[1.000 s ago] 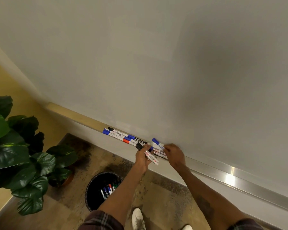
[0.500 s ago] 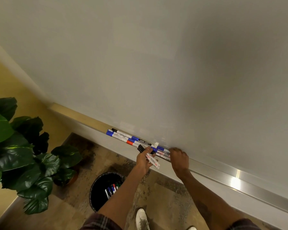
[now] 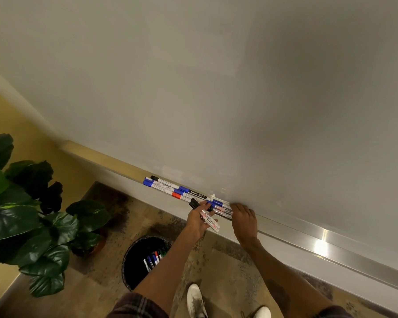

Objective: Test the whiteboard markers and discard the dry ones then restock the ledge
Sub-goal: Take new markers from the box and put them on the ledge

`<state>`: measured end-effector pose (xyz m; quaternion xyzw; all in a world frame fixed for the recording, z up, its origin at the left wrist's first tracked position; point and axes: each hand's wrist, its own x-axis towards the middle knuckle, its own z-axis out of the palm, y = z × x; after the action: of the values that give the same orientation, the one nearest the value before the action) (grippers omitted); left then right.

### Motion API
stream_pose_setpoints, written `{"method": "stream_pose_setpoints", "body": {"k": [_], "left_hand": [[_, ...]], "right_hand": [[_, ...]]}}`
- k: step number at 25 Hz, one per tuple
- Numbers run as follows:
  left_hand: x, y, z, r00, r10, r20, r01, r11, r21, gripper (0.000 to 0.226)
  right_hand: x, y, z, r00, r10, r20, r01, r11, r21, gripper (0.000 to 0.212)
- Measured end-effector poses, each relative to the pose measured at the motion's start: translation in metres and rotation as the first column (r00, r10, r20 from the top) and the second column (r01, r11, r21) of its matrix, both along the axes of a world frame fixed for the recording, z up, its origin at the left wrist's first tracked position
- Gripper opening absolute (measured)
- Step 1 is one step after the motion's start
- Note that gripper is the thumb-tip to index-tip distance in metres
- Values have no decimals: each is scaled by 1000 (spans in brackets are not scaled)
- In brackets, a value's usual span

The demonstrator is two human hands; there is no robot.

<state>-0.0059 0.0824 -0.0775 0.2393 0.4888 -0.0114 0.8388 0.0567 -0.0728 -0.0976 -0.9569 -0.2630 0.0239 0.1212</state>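
A blank whiteboard (image 3: 216, 88) fills the upper view, with a metal ledge (image 3: 308, 237) running along its bottom edge. Several markers (image 3: 170, 187) with blue, black and red caps lie in a row on the ledge. My left hand (image 3: 197, 220) grips a small bundle of markers (image 3: 210, 220), a black cap sticking out at the top. My right hand (image 3: 242, 220) rests on the ledge, fingers curled down over the right end of the marker row (image 3: 224, 210); whether it pinches one is hidden.
A black waste bin (image 3: 133, 260) with several discarded markers (image 3: 153, 259) inside stands on the floor below my left arm. A large-leafed potted plant (image 3: 28, 216) occupies the left. My white shoes (image 3: 195, 299) show at the bottom.
My right hand lowered a blue-capped marker onto the ledge among the others and stays on that spot. My left hand keeps its bundle, almost unmoved.
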Motion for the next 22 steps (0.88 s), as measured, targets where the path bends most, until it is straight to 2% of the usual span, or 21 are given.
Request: {"method": "stream_pose_setpoints", "body": {"k": [2,6,10,14,22], "left_hand": [[0,-1,-3,1000,23,7,-23,1000,-9,25],[-3,0,-4,999,35,-4,-35,999,-10,32],[-6,-1,-7,1000,24,3,-24,999,-26,18],[-9,-2,-10,1000,15,9,-15,1000,-21,18],[-11,-3,-7,999,18,40,-18,1000,-11,19]], "right_hand": [[-2,-5,0,997,-71,-10,71,997,43,48],[-3,-21,-2,933,-341,-119,355,926,130,17],[-1,-18,4,783,-555,-282,608,778,157,18],[1,-9,1,766,-518,-381,616,760,205,17],[0,-3,10,821,-445,-356,533,822,200,17]]}}
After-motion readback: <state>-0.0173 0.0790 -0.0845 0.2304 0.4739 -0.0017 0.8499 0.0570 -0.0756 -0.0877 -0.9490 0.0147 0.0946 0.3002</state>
